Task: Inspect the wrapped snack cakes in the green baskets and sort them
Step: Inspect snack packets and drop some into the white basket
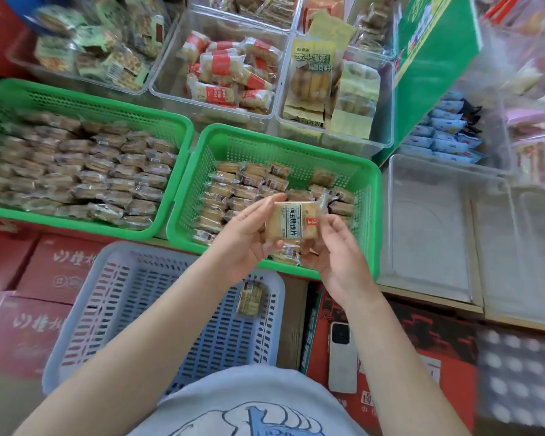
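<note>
At far left the left green basket point(183, 133) is packed with rows of wrapped snack cakes point(76, 171). Below it a pale blue basket point(114, 297) holds a single wrapped cake point(249, 298) near its right wall. The right green basket point(368, 196) is partly filled with more cakes point(233, 190). Over its near half, the left hand point(246, 234) and right hand point(337, 250) pinch one wrapped snack cake point(291, 220) between them, printed face turned up toward the camera, its long axis running near to far, the crimped wrapper end at upper right. The hands hide some cakes beneath. Right of the forearms a white phone point(342, 357) lies on a red carton point(390, 335); clear empty bins point(428, 221) stand beyond.
</note>
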`<move>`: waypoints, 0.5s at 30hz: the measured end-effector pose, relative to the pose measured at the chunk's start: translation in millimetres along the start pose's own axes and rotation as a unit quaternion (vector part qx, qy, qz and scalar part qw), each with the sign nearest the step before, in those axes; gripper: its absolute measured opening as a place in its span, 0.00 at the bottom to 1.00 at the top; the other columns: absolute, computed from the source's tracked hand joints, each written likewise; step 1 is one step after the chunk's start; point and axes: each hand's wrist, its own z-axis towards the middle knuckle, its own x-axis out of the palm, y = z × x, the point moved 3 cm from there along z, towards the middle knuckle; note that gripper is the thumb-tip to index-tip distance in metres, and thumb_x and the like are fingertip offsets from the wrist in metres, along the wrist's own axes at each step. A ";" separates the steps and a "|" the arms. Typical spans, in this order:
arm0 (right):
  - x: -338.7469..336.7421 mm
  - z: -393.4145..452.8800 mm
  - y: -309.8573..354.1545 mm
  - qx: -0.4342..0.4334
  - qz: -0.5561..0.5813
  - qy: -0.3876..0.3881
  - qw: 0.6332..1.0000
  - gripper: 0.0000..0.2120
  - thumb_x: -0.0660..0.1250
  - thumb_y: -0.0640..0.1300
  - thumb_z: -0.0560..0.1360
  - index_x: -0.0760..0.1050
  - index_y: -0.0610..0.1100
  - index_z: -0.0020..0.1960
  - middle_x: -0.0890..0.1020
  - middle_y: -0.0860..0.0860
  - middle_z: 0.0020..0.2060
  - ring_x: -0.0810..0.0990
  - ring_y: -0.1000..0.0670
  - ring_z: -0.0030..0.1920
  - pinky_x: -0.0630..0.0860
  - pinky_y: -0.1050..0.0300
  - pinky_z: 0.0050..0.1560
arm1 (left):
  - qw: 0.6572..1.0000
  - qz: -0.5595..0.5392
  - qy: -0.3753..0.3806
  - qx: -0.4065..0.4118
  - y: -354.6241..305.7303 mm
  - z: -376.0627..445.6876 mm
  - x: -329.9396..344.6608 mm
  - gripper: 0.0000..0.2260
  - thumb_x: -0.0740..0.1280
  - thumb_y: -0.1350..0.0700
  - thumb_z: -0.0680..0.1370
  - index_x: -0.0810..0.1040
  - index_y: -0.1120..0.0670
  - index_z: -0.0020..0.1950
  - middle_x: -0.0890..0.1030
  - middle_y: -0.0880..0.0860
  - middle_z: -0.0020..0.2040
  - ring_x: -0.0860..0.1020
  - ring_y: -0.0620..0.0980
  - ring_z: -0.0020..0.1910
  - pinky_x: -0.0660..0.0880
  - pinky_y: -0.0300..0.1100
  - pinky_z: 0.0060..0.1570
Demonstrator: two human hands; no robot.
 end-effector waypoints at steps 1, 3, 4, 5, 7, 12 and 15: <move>0.2 -5.9 1.4 -0.027 -0.049 -0.020 0.998 0.08 0.60 0.45 0.83 0.71 0.45 0.46 0.80 0.47 0.38 0.75 0.49 0.33 0.73 0.55 0.33 | 1.000 -0.016 0.006 0.004 0.7 -8.9 -0.1 0.18 0.66 0.50 0.76 0.79 0.53 0.65 0.84 0.57 0.50 0.82 0.47 0.40 0.80 0.35 0.34; -2.9 -17.6 8.1 -0.121 -0.225 -0.085 0.963 0.09 0.61 0.44 0.83 0.70 0.45 0.44 0.77 0.47 0.36 0.74 0.50 0.33 0.71 0.55 0.33 | 0.999 -0.042 0.014 0.013 0.9 -24.8 -2.6 0.15 0.67 0.53 0.75 0.80 0.52 0.62 0.85 0.56 0.49 0.82 0.47 0.40 0.80 0.35 0.34; -2.4 -24.4 12.1 -0.179 -0.315 -0.110 0.926 0.10 0.61 0.44 0.83 0.70 0.44 0.44 0.75 0.48 0.33 0.71 0.53 0.31 0.69 0.57 0.32 | 0.999 -0.046 0.012 0.015 0.6 -31.5 -4.1 0.14 0.67 0.54 0.75 0.81 0.52 0.60 0.85 0.56 0.49 0.83 0.47 0.40 0.81 0.36 0.35; 0.8 -31.6 14.8 -0.229 -0.376 -0.125 0.889 0.10 0.61 0.43 0.83 0.69 0.43 0.43 0.72 0.49 0.31 0.68 0.56 0.29 0.66 0.58 0.30 | 0.999 -0.044 0.006 0.014 0.5 -37.1 -5.8 0.13 0.67 0.56 0.75 0.81 0.52 0.60 0.85 0.56 0.50 0.83 0.47 0.41 0.81 0.37 0.36; 9.1 -46.3 16.2 -0.290 -0.413 -0.136 0.853 0.10 0.61 0.40 0.83 0.68 0.40 0.43 0.70 0.52 0.29 0.67 0.56 0.28 0.63 0.57 0.28 | 1.000 -0.020 -0.009 0.006 0.2 -46.6 -8.6 0.11 0.68 0.57 0.77 0.82 0.54 0.59 0.85 0.56 0.51 0.84 0.48 0.43 0.82 0.39 0.38; 15.1 -63.5 14.5 -0.306 -0.391 -0.158 0.854 0.04 0.63 0.39 0.82 0.69 0.42 0.49 0.75 0.54 0.35 0.74 0.59 0.33 0.68 0.64 0.32 | 1.000 0.000 -0.020 -0.018 1.9 -62.6 -13.9 0.12 0.69 0.60 0.76 0.82 0.59 0.59 0.85 0.59 0.53 0.84 0.51 0.48 0.83 0.43 0.40; 15.4 -66.8 12.0 -0.257 -0.365 -0.146 0.883 0.08 0.61 0.41 0.83 0.71 0.44 0.61 0.83 0.50 0.42 0.80 0.52 0.37 0.75 0.58 0.34 | 0.998 0.037 -0.059 -0.006 3.2 -70.2 -14.7 0.08 0.68 0.62 0.79 0.82 0.60 0.57 0.85 0.60 0.53 0.84 0.52 0.47 0.83 0.43 0.38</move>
